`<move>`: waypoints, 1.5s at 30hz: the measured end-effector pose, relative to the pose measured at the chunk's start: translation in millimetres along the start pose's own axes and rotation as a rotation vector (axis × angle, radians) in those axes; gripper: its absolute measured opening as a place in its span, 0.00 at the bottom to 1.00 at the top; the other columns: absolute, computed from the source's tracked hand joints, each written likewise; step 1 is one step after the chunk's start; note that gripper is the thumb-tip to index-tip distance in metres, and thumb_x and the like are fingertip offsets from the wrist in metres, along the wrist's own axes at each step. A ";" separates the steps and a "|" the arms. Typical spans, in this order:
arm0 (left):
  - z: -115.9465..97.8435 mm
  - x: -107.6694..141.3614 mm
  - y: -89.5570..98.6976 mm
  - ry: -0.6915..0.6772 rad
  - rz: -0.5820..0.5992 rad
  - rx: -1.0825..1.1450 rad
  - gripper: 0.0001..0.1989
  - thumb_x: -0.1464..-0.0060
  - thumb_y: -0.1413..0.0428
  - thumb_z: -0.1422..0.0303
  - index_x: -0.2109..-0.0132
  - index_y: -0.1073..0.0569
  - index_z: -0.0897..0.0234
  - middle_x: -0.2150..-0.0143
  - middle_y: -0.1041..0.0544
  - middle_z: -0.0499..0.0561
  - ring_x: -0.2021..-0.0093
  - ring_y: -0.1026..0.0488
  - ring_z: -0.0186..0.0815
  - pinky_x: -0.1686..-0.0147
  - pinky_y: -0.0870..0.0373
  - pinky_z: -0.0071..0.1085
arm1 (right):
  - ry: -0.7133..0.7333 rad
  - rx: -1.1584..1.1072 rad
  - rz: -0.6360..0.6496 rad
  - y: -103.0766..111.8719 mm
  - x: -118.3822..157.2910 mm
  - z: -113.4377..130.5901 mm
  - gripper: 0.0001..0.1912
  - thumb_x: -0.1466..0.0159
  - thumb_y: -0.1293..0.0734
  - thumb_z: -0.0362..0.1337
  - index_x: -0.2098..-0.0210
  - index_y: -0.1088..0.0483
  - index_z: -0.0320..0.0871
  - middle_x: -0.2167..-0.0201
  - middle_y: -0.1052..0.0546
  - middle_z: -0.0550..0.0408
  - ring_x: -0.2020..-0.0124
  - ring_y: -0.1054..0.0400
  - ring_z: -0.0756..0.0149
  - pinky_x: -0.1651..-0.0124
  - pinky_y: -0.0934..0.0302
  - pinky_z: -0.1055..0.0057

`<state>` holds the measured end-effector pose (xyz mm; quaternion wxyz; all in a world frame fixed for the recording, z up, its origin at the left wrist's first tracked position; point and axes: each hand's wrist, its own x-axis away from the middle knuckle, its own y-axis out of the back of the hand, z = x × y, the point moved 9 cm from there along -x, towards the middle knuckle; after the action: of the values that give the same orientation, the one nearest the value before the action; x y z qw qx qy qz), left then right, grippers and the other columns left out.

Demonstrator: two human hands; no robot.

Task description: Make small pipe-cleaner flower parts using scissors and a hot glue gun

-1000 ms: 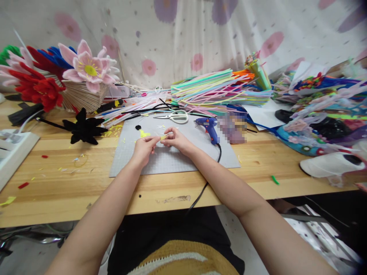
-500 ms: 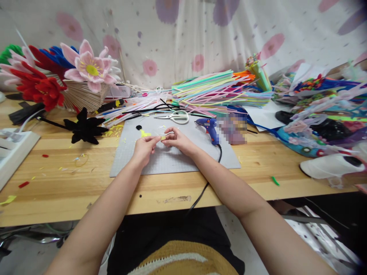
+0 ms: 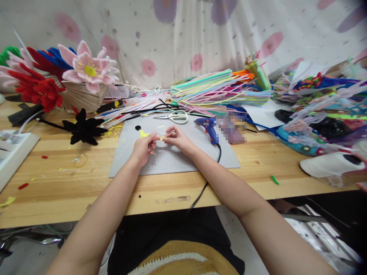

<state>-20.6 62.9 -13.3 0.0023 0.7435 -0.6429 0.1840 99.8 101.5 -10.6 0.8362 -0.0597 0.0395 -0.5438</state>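
Grip of the right hand (image 3: 181,140) narrow, holding a small yellow piece (image 3: 161,139) above the grey mat (image 3: 177,163) on the tabletop (image 3: 169,188). Left hand (image 3: 142,149) just beside, fingers drawn together; from where I stand, cannot tell whether it holds the piece too. Beyond: yellow scraps (image 3: 142,133), black disc (image 3: 138,128), scissors (image 3: 180,117); blue glue gun (image 3: 210,128) to the right.
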 end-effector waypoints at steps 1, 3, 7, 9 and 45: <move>0.2 0.1 -0.2 0.003 0.001 -0.007 0.19 0.66 0.37 0.58 0.72 0.26 0.71 0.79 0.35 0.46 0.81 0.42 0.23 0.87 0.54 0.21 | -0.003 -0.002 -0.003 0.4 -0.5 -0.8 0.22 0.56 0.29 0.37 0.67 0.43 0.44 0.78 0.29 0.65 0.76 0.34 0.74 0.69 0.42 0.73; 0.5 -0.1 -0.4 -0.006 0.000 -0.041 0.18 0.67 0.36 0.59 0.73 0.26 0.71 0.79 0.36 0.45 0.81 0.43 0.22 0.87 0.54 0.21 | -0.006 -0.007 -0.006 1.0 -1.7 -2.0 0.22 0.56 0.29 0.37 0.67 0.43 0.44 0.78 0.29 0.65 0.76 0.34 0.74 0.69 0.41 0.73; 1.2 -1.9 -0.4 -0.052 -0.012 -0.119 0.15 0.68 0.35 0.62 0.75 0.26 0.71 0.84 0.40 0.43 0.82 0.46 0.22 0.87 0.55 0.22 | -0.011 -0.007 0.007 0.0 -2.9 -2.8 0.22 0.57 0.29 0.38 0.67 0.43 0.44 0.78 0.29 0.66 0.76 0.34 0.74 0.68 0.41 0.73; 2.0 -3.1 1.5 -0.065 -0.038 -0.118 0.14 0.68 0.36 0.64 0.74 0.25 0.71 0.85 0.40 0.42 0.83 0.47 0.23 0.87 0.56 0.22 | -0.013 0.000 0.018 -1.3 -2.7 -2.7 0.22 0.56 0.29 0.38 0.67 0.43 0.44 0.78 0.29 0.66 0.75 0.34 0.74 0.68 0.41 0.73; 0.6 -3.5 1.6 -0.079 -0.062 -0.074 0.16 0.68 0.34 0.62 0.76 0.29 0.69 0.82 0.38 0.43 0.83 0.45 0.22 0.86 0.54 0.22 | -0.008 0.031 0.009 -5.5 -3.6 -4.0 0.23 0.58 0.29 0.37 0.67 0.43 0.44 0.79 0.29 0.66 0.77 0.35 0.75 0.69 0.42 0.73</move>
<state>-22.4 65.8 -15.2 0.0101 0.7690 -0.6256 0.1306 92.8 102.3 -13.8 0.8397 -0.0487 0.0278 -0.5402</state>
